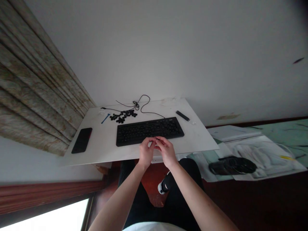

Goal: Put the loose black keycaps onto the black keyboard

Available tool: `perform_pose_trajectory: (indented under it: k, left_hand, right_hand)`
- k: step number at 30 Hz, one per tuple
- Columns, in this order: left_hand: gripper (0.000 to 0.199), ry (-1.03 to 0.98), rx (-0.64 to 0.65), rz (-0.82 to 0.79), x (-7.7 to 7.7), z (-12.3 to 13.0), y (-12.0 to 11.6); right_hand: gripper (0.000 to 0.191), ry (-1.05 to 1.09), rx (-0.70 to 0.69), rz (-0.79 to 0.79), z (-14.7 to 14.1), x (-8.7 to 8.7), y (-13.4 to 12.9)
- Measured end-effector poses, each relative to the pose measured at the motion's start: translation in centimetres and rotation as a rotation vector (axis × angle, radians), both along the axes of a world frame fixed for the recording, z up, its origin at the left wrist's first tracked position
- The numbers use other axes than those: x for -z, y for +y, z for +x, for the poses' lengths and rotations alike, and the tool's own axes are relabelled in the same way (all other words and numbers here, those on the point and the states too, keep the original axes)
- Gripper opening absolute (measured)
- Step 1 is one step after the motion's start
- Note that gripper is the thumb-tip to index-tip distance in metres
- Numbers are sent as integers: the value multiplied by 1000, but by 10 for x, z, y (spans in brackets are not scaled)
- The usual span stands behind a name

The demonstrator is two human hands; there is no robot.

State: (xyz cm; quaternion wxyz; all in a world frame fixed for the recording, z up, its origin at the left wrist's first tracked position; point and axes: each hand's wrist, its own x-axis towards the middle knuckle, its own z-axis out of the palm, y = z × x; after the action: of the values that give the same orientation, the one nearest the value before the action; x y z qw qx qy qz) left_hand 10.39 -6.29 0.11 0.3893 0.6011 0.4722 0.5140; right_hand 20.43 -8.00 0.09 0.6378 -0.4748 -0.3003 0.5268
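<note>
My left hand and my right hand meet over the front edge of the keyboard, fingertips pressed together in a pinch. Whatever sits between the fingers is too small and hidden to name. The black keyboard lies flat on the white table, its front edge partly behind my fingers. Behind its left half is a loose scatter of small black keycaps. A blue stick-like tool lies left of the keycaps.
A black phone lies at the table's left. The keyboard's cable is looped at the back. A dark strip-shaped object rests at the right. Beyond the right edge, a lower surface holds a black bag-like object and papers.
</note>
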Motion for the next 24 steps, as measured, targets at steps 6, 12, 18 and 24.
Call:
perform_pose_trajectory:
  k: [6,12,18,24]
  left_hand:
    - [18,466,106,373,3,-25,23]
    - [20,877,-87,484,13,-71,46]
    - [25,942,-82,478,21,-70,48]
    - [27,946,-85,475,24,-71,51]
  right_hand:
    - [44,-95,103,-25,43,2,12]
    - [37,-366,33,-54,118,-8,50]
    - [18,-636,-198,-144,147,-16,104]
    - [6,-810,-351,-320,151,-21,138]
